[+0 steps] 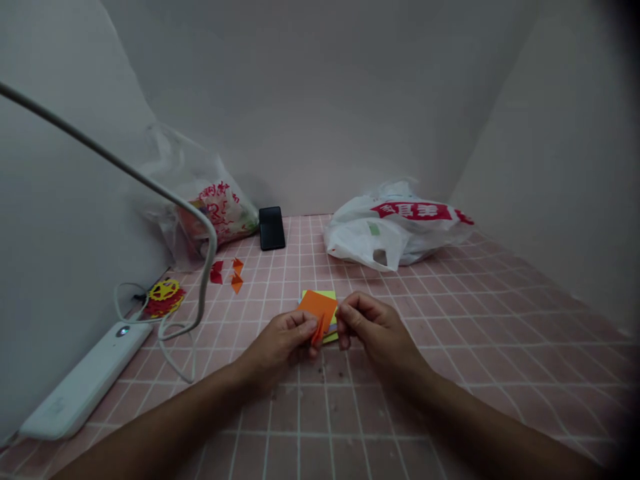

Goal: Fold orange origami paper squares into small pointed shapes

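Pinching a folded orange piece (320,331) between the thumb and fingers of my left hand (280,339), I had it right over the paper stack (327,293), around the middle of the tabletop (310,413) between its left and right edges. My right hand (373,328) was curled up just beside it, thumb close to the forefinger, but honestly I couldn't tell if it had hold of any paper. Done-looking stuff: two small orange shapes (237,283) and a red shape (217,272), over toward the left edge. The one in hand seemed partway there, pretty narrow and creased, though I couldn't count the folds left. The orange sheet (314,302) on the stack was flat, so nothing done on that one lol.
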A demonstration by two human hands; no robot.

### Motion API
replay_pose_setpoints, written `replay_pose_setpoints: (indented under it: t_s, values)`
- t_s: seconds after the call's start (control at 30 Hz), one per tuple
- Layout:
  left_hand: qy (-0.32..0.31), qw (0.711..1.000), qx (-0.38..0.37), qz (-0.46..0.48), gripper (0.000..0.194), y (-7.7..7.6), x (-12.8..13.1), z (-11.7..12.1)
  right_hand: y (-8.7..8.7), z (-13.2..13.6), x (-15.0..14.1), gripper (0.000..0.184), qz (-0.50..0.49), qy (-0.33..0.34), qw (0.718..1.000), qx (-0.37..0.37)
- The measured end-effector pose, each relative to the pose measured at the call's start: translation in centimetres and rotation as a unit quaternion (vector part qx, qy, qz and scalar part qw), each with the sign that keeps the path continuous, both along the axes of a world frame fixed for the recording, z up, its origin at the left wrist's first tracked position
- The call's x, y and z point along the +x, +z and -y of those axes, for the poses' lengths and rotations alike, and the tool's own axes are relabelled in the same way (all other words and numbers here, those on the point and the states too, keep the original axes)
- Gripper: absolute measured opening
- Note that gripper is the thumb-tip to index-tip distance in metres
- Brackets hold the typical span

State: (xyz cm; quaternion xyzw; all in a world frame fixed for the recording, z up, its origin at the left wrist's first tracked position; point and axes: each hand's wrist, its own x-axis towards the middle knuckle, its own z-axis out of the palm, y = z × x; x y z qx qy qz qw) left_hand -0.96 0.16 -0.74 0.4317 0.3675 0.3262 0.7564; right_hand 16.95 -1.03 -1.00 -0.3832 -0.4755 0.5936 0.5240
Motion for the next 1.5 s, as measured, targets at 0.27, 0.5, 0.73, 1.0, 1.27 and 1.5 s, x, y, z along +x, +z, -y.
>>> replay_pose_setpoints:
  t_s: [0.27, 0.5, 0.73, 1.0, 1.27, 1.5]
  values:
    - [0.051, 0.965, 0.198, -0.166, 0.033, 0.1, -0.3, 0.0, -0.9, 0.8, -1.2, 0.029, 0.063, 0.063, 0.994, -0.067]
    - [0.045, 0.963, 0.199, -0.176, 0.027, 0.3, -0.1, 0.2, -0.2, 0.8, -0.8, 0.023, 0.127, 0.058, 0.990, -0.021]
    - [0.046, 0.912, 0.302, -0.274, 0.021, 0.5, 0.0, 0.6, -0.4, 0.5, -0.5, 0.019, 0.170, 0.014, 0.983, 0.064]
    - [0.056, 0.919, 0.302, -0.249, 0.015, 0.7, 0.0, 0.5, -0.7, 0.1, -0.2, 0.030, 0.132, 0.008, 0.989, 0.070]
    - [0.063, 0.892, 0.348, -0.281, 0.014, 0.8, 0.0, 0.5, -0.3, 0.1, -0.2, 0.020, 0.137, 0.009, 0.988, 0.065]
    - [0.089, 0.887, 0.377, -0.252, 0.009, 0.8, -0.2, 0.3, -0.1, 0.3, -0.1, 0.018, 0.128, -0.013, 0.988, 0.081]
